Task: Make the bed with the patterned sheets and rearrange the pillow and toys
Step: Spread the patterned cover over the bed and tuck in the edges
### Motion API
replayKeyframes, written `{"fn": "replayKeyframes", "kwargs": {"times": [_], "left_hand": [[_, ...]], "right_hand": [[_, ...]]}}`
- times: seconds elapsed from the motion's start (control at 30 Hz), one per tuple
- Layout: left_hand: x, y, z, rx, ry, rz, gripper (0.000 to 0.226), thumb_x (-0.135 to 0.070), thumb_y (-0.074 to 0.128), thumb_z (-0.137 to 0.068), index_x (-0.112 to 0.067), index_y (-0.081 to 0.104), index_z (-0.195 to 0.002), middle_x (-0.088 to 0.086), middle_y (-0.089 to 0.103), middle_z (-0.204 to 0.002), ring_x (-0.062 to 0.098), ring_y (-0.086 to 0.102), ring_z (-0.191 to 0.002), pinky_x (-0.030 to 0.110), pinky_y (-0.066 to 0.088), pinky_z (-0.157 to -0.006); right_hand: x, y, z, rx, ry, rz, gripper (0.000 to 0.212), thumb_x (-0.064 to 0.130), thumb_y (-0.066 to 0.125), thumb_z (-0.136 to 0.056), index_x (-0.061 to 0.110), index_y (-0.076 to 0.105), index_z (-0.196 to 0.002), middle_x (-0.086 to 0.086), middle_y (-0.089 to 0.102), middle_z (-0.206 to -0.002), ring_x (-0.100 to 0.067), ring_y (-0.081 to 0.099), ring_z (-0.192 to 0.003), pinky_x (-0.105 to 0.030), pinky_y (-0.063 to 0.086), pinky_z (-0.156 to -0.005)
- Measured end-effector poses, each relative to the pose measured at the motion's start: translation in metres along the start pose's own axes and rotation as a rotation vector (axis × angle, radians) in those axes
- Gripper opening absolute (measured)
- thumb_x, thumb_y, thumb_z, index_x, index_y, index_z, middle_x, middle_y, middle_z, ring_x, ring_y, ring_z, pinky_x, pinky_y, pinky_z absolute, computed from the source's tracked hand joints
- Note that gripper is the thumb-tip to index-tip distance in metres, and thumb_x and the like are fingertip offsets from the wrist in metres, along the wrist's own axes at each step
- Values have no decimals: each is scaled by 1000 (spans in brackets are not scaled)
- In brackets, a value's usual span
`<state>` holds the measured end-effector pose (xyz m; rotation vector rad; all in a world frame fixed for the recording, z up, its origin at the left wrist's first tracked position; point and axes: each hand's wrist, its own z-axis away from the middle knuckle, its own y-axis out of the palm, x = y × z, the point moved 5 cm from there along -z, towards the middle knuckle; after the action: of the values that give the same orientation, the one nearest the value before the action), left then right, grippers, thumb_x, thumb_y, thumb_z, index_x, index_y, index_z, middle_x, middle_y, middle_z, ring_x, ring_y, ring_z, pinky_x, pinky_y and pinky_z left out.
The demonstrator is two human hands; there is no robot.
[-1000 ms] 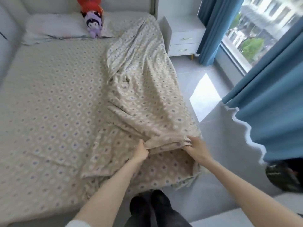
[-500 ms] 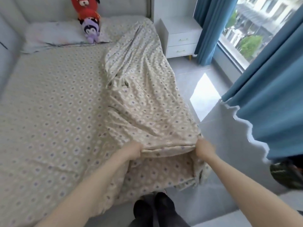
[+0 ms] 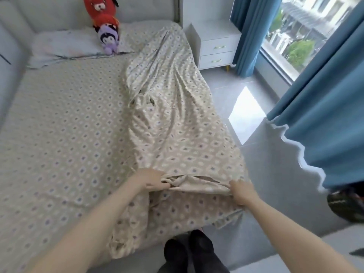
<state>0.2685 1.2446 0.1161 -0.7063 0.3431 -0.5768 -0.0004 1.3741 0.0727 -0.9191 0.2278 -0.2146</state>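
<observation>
The bed (image 3: 49, 134) is already covered by a flat patterned layer. The loose sheet (image 3: 173, 119) lies bunched in a long strip along the bed's right edge, not yet spread. Its folded end at the bed's foot is pinched in the grip of the left hand (image 3: 151, 179) and the right hand (image 3: 242, 191). The pillow (image 3: 65, 46), red toy (image 3: 100, 8) and purple toy (image 3: 109, 39) at the bed's head seem not yet rearranged.
</observation>
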Motion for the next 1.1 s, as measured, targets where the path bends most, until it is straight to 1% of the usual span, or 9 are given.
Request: {"fn": "replayKeyframes", "kwargs": {"times": [0.13, 0.2, 0.3, 0.4, 0.57, 0.73, 0.93, 1.03, 1.1], "left_hand": [[5, 12, 5, 131, -113, -140, 79, -94, 39, -59, -26, 58, -95, -7, 61, -82, 12, 52, -69, 27, 39, -56], [13, 13, 3, 131, -171, -200, 50, -62, 52, -81, -20, 63, -108, -1, 67, -104, 17, 61, -90, 28, 47, -72], [18, 13, 2, 112, -248, -221, 31, -20, 46, -90, -14, 59, -117, 5, 63, -121, 22, 59, -110, 30, 46, -84], [13, 9, -2, 104, -255, -271, 34, -18, 43, -92, -14, 58, -122, 4, 61, -125, 22, 57, -115, 32, 46, -90], [-2, 7, -18, 31, -239, -328, 33, -10, 43, -93, -11, 58, -123, 6, 58, -126, 24, 56, -117, 34, 45, -93], [-18, 3, -29, -74, -241, -244, 33, -3, 44, -90, -13, 54, -118, 6, 59, -122, 24, 56, -114, 39, 38, -97], [-66, 26, -50, -38, -118, 187, 112, -34, 70, -77, -32, -16, -148, 10, 36, -146, 30, 38, -132, 60, 23, -110], [-111, 22, -61, -121, -10, 438, 132, -49, 80, -64, -33, -20, -147, 3, -4, -159, 29, 0, -146, 62, 14, -113], [-136, 15, -69, -162, 25, 503, 126, -50, 79, -63, -31, -9, -150, -3, -2, -159, 23, -3, -147, 64, 7, -113]], "right_hand": [[-11, 0, 2, 18, 90, 8, 31, 8, 37, -94, 12, 59, -115, -8, 60, -122, -25, 56, -115, -34, 41, -98], [-19, 1, 3, 20, 127, -131, 28, 11, 35, -93, 12, 59, -109, -9, 62, -117, -28, 56, -111, -36, 37, -98], [-29, 2, 4, -83, 120, -346, 11, 17, 37, -93, 13, 46, -97, -15, 63, -110, -33, 59, -100, -33, 39, -71], [-37, 3, 5, -119, 41, -215, 15, 29, 36, -95, 17, 39, -102, -14, 62, -110, -33, 59, -98, -33, 33, -68], [-55, 24, 11, 85, -14, -100, 59, 48, 59, -82, 20, 38, -129, -1, 46, -131, -28, 52, -117, -32, 41, -85], [-59, 12, 7, -107, 46, -238, 12, 13, 49, -83, 17, 43, -93, -10, 60, -112, -30, 57, -102, -28, 33, -66], [-59, -20, 8, -319, 29, -547, 10, 20, 52, -80, 12, 57, -76, -11, 65, -81, -34, 58, -78, -35, 40, -59], [-59, -30, 10, -341, 0, -589, 10, 21, 54, -78, 15, 62, -79, -9, 66, -78, -32, 59, -76, -35, 44, -63], [-60, -36, 13, -362, -10, -615, 11, 21, 57, -78, 16, 65, -83, -7, 68, -80, -30, 61, -77, -36, 47, -65]]}}
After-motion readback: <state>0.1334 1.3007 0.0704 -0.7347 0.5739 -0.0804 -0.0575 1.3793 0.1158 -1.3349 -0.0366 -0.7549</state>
